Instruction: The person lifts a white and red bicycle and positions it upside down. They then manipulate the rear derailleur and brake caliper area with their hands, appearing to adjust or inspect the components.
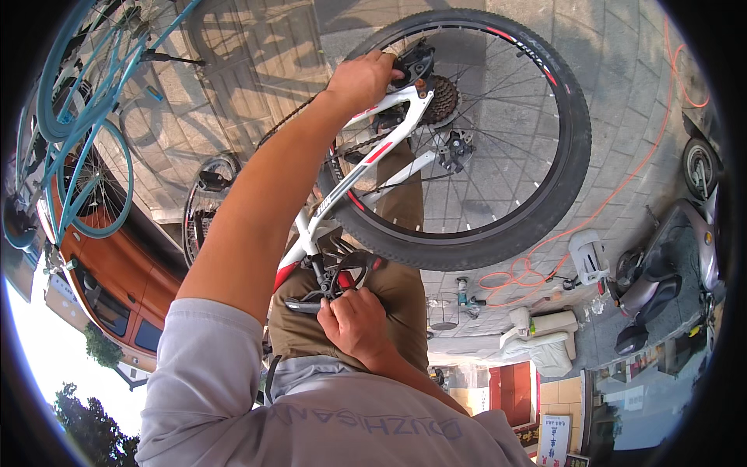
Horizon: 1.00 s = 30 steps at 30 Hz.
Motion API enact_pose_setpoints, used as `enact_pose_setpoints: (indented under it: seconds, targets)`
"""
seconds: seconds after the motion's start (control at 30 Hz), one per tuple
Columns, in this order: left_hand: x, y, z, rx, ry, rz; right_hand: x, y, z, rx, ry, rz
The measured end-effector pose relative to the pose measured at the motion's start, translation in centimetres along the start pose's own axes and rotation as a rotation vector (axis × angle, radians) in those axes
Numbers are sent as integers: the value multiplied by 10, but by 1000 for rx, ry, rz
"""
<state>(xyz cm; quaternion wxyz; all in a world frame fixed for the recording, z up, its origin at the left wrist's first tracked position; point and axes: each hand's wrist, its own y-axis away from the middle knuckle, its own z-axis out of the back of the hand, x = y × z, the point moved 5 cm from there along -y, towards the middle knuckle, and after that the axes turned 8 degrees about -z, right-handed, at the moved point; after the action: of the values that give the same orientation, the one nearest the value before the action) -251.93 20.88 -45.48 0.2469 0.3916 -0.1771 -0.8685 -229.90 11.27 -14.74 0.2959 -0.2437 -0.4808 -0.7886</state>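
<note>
A white bicycle frame (373,157) with red and grey markings lies before me, its knobbly rear wheel (575,146) extending away. At the derailleur (417,64), beside the rusty cassette (442,102), my left hand (365,82) has its fingers closed on a black part. My right hand (355,320) is close to my lap, fingers curled at the handlebar controls, next to a black brake lever (304,305) and a red part (346,279). The palm side of this hand is hidden. A disc brake caliper (456,150) shows at the wheel's hub.
Blue bicycles (87,146) and an orange vehicle (119,274) stand at left, with another bicycle wheel (189,216) nearer. At right, an orange hose (613,204) crosses the paving near a cordless power tool (464,295), a cushioned seat (545,338) and a scooter (659,280).
</note>
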Motion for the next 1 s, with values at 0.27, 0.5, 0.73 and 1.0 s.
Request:
enact_pose_setpoints:
  seconds: [0.27,0.5,0.73,1.0]
  targets:
    - [3,5,9,-49,18,-188,3,-1,0,-14,38,-24]
    - [-3,10,3,-225,64,-84,3,-2,-3,-18,29,-20]
    - [2,17,1,-325,297,-15,3,-1,-3,3,44,-11]
    - [11,10,-13,-269,286,19,4,-2,-1,-13,45,5]
